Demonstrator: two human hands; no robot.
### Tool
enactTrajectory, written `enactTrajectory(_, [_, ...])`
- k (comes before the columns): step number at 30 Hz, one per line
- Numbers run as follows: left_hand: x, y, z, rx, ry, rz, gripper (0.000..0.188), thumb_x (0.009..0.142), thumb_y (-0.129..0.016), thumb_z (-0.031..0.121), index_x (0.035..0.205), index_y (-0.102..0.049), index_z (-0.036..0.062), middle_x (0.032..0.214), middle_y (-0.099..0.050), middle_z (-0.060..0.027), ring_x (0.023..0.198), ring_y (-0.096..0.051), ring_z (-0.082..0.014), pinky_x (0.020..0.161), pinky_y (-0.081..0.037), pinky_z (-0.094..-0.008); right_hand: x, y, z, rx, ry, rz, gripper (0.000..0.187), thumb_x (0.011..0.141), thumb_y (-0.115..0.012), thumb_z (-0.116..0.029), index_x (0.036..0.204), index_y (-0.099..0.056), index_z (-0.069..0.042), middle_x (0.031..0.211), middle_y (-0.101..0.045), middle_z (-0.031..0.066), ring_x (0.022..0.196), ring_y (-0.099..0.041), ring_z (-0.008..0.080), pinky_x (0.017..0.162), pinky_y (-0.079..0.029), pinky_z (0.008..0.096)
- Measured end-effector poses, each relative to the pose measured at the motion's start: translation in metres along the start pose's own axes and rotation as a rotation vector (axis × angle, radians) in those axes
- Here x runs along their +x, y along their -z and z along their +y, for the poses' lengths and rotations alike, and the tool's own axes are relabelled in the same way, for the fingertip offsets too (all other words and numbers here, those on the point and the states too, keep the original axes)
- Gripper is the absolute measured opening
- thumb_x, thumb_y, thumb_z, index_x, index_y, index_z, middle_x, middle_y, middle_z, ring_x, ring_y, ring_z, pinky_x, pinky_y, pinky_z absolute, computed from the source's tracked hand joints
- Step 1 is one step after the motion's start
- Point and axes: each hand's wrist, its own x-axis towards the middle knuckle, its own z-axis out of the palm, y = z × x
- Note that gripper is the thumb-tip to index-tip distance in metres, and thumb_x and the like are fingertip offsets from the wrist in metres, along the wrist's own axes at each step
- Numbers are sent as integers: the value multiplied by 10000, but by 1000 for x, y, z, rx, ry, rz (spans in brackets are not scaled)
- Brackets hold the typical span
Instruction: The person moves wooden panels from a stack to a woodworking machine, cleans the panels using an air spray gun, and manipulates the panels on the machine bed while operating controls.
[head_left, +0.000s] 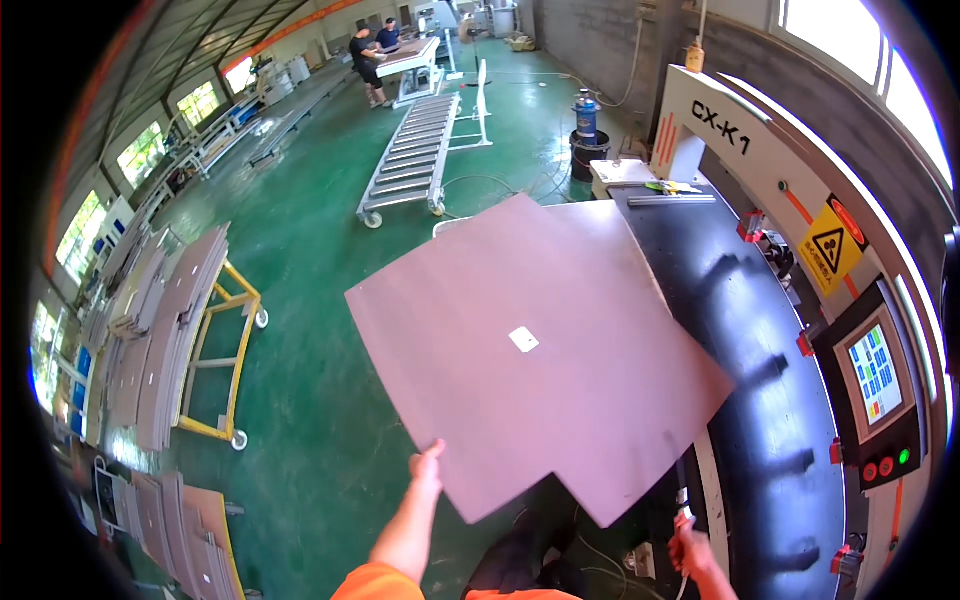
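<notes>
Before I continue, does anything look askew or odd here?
The brown panel sits askew to the black machine bed, jutting out past it, the left hand gripping its edge. No spill or damage stands out.

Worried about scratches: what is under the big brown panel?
Right of the brown panel, a black machine bed shows; left of it, green floor. Whatever lies directly beneath is covered, so contact with the bed can't be confirmed.

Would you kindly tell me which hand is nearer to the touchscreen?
Right: the right hand is below and left of the touchscreen in the picture; the left hand is farther left, gripping the board.
</notes>
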Motion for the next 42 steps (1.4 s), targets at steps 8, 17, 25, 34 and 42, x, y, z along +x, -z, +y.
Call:
enactTrajectory(8, [41,102,28,135,0,-136,533,849,-656,310,1227,-507,-35,1236,-545,-147,1120,-527,-277,967,-399,-428,101,51,-94,-348,601,223,362,867,-541,-341,671,-564,-37,589,-557,47,577,-546,163,572,-439,339])
enactTrajectory(17, [32,93,37,418,-29,-81,568,953,-466,414,1268,-435,-57,1233,-534,-176,1100,-541,-292,935,-436,-445,213,29,-158,-326,496,141,473,848,-540,-423,609,-617,-22,606,-595,105,589,-561,216,612,-443,361])
enactTrajectory(25, [77,149,60,425,-17,-224,528,942,-474,382,1267,-446,-34,1258,-526,-161,1107,-531,-270,944,-418,-428,143,-14,-66,-191,354,150,495,838,-587,-463,555,-599,-57,542,-556,42,545,-519,160,576,-411,333])
enactTrajectory(34, [109,136,101,616,-69,-422,450,926,-504,331,1193,-524,-31,1153,-589,-160,1021,-576,-246,884,-458,-394,-61,-104,113,230,109,514,421,858,-590,-350,586,-595,-29,569,-581,54,535,-536,151,568,-432,312])
enactTrajectory(42, [66,-8,125,1040,-399,-686,375,908,-565,228,1119,-569,-83,1035,-644,-139,921,-606,-190,813,-467,-318,-177,-186,226,626,20,739,367,879,-555,-258,603,-573,-17,558,-568,62,507,-524,154,511,-409,305])
